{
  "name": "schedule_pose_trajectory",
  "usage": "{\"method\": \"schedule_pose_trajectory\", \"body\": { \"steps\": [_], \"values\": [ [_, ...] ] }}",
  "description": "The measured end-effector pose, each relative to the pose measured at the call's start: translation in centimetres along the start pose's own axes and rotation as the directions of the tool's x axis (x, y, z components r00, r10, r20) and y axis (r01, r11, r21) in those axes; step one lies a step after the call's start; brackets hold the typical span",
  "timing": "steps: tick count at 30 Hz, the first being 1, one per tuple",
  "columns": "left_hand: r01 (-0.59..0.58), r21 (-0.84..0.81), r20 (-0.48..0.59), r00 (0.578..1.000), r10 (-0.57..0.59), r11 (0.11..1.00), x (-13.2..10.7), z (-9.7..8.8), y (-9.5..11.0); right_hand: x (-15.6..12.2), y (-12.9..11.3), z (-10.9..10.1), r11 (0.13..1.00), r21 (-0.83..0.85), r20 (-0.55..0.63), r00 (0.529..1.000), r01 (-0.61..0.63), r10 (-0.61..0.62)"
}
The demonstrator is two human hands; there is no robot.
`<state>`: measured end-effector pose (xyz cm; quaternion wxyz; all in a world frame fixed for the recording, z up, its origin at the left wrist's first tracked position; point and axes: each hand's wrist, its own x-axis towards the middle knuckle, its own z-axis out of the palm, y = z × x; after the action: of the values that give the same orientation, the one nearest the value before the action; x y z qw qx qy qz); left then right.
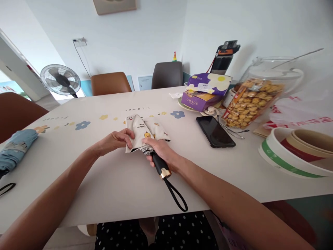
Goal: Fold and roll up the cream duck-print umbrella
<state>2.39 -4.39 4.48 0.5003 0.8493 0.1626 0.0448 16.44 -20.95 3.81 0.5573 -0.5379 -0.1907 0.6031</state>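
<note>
A folded cream umbrella (145,133) with small cartoon prints lies over the white table (109,180) in front of me. My right hand (161,152) is wrapped round its black handle (159,166), which ends in a gold ring and a black wrist strap (177,196) hanging over the table's front edge. My left hand (117,140) pinches the cream canopy cloth on its left side, fingers closed on the fabric.
A blue folded umbrella (15,149) lies at the table's left edge. A black phone (215,131), a purple box (205,92), a snack jar (256,99) and stacked bowls (299,152) crowd the right. Chairs and a fan (61,80) stand beyond.
</note>
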Motion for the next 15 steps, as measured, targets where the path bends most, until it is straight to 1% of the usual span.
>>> {"method": "schedule_pose_trajectory", "body": {
  "steps": [1, 2, 3, 4, 5, 6, 7, 8, 9, 10, 11, 12, 13, 14, 15],
  "values": [
    [0.013, 0.033, -0.009, 1.000, -0.013, 0.999, 0.1, 0.0, 0.1, 0.2, 0.1, 0.0, 1.000, -0.016, -0.007, 1.000, 0.013, -0.013],
    [0.041, 0.068, -0.058, 0.998, -0.037, 0.997, 0.1, 0.0, 0.2, 0.4, 0.2, -0.1, 0.999, -0.036, -0.017, 1.000, 0.025, -0.026],
    [0.085, 0.097, -0.156, 0.985, -0.069, 0.992, 0.1, 0.1, 0.4, 0.6, 0.4, -0.1, 0.998, -0.058, -0.033, 0.999, 0.034, -0.036],
    [0.138, 0.116, -0.300, 0.949, -0.098, 0.984, 0.2, 0.3, 0.6, 0.7, 0.5, -0.2, 0.996, -0.081, -0.051, 0.998, 0.043, -0.047],
    [0.179, 0.127, -0.462, 0.881, -0.102, 0.976, 0.2, 0.6, 1.0, 0.9, 0.7, -0.2, 0.993, -0.103, -0.068, 0.996, 0.049, -0.056],
    [0.192, 0.142, -0.605, 0.793, -0.069, 0.971, 0.3, 0.9, 1.4, 1.0, 0.8, -0.2, 0.991, -0.124, -0.082, 0.995, 0.054, -0.064],
    [0.167, 0.175, -0.699, 0.715, 0.003, 0.970, 0.3, 1.4, 1.8, 1.0, 0.9, -0.2, 0.987, -0.147, -0.092, 0.993, 0.057, -0.071],
    [0.110, 0.231, -0.735, 0.671, 0.100, 0.967, 0.5, 1.9, 2.1, 1.1, 1.1, -0.1, 0.983, -0.173, -0.096, 0.993, 0.057, -0.074],
    [0.035, 0.301, -0.718, 0.666, 0.202, 0.953, 0.8, 2.5, 2.3, 1.1, 1.2, -0.1, 0.978, -0.202, -0.098, 0.992, 0.056, -0.077],
    [-0.045, 0.366, -0.663, 0.689, 0.294, 0.930, 1.2, 3.1, 2.4, 1.0, 1.3, 0.0, 0.972, -0.230, -0.097, 0.992, 0.053, -0.077],
    [-0.108, 0.406, -0.589, 0.729, 0.350, 0.907, 1.7, 3.6, 2.3, 1.0, 1.4, 0.1, 0.965, -0.255, -0.092, 0.992, 0.055, -0.081],
    [-0.141, 0.421, -0.523, 0.769, 0.367, 0.896, 2.3, 3.9, 2.0, 0.9, 1.5, 0.1, 0.960, -0.273, -0.086, 0.992, 0.063, -0.089],
    [-0.137, 0.426, -0.499, 0.789, 0.358, 0.894, 3.0, 4.2, 1.6, 0.8, 1.6, 0.2, 0.956, -0.285, -0.078, 0.992, 0.072, -0.098],
    [-0.101, 0.411, -0.526, 0.785, 0.326, 0.906, 3.6, 4.3, 1.1, 0.7, 1.7, 0.2, 0.954, -0.290, -0.070, 0.992, 0.078, -0.103],
    [-0.052, 0.361, -0.578, 0.771, 0.267, 0.931, 4.1, 4.3, 0.6, 0.7, 1.7, 0.2, 0.953, -0.291, -0.062, 0.993, 0.081, -0.104]
  ]
}}
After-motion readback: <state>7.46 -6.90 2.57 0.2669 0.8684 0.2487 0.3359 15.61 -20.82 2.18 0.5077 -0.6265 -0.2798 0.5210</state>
